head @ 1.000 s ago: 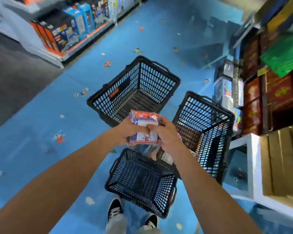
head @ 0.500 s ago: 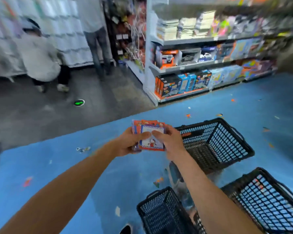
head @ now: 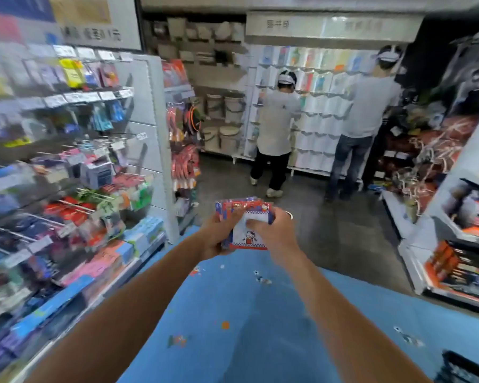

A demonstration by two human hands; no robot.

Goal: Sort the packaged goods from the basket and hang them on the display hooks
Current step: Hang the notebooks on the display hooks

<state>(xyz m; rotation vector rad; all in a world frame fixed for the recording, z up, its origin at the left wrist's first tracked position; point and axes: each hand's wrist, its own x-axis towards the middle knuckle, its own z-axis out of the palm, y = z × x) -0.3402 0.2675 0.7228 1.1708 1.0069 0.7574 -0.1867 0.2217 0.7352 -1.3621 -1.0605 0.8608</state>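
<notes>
A small stack of flat plastic-wrapped packs [head: 250,239], red-and-blue checked border round a white front with a cartoon cat, stands upright and slightly fanned, held between the left grip [head: 213,234] and the right grip [head: 273,230]. Thin metal display hooks [head: 75,202], blurred, jut from the rack at left, carrying packets. A corner of a black mesh plastic basket [head: 466,367] shows at lower right.

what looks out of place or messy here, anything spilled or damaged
Only the blue floor stands out: small coloured bits lie scattered over it, litter or printed marks, too blurred to tell. The stack of packets, held in the left hand and right hand, looks intact.
</notes>
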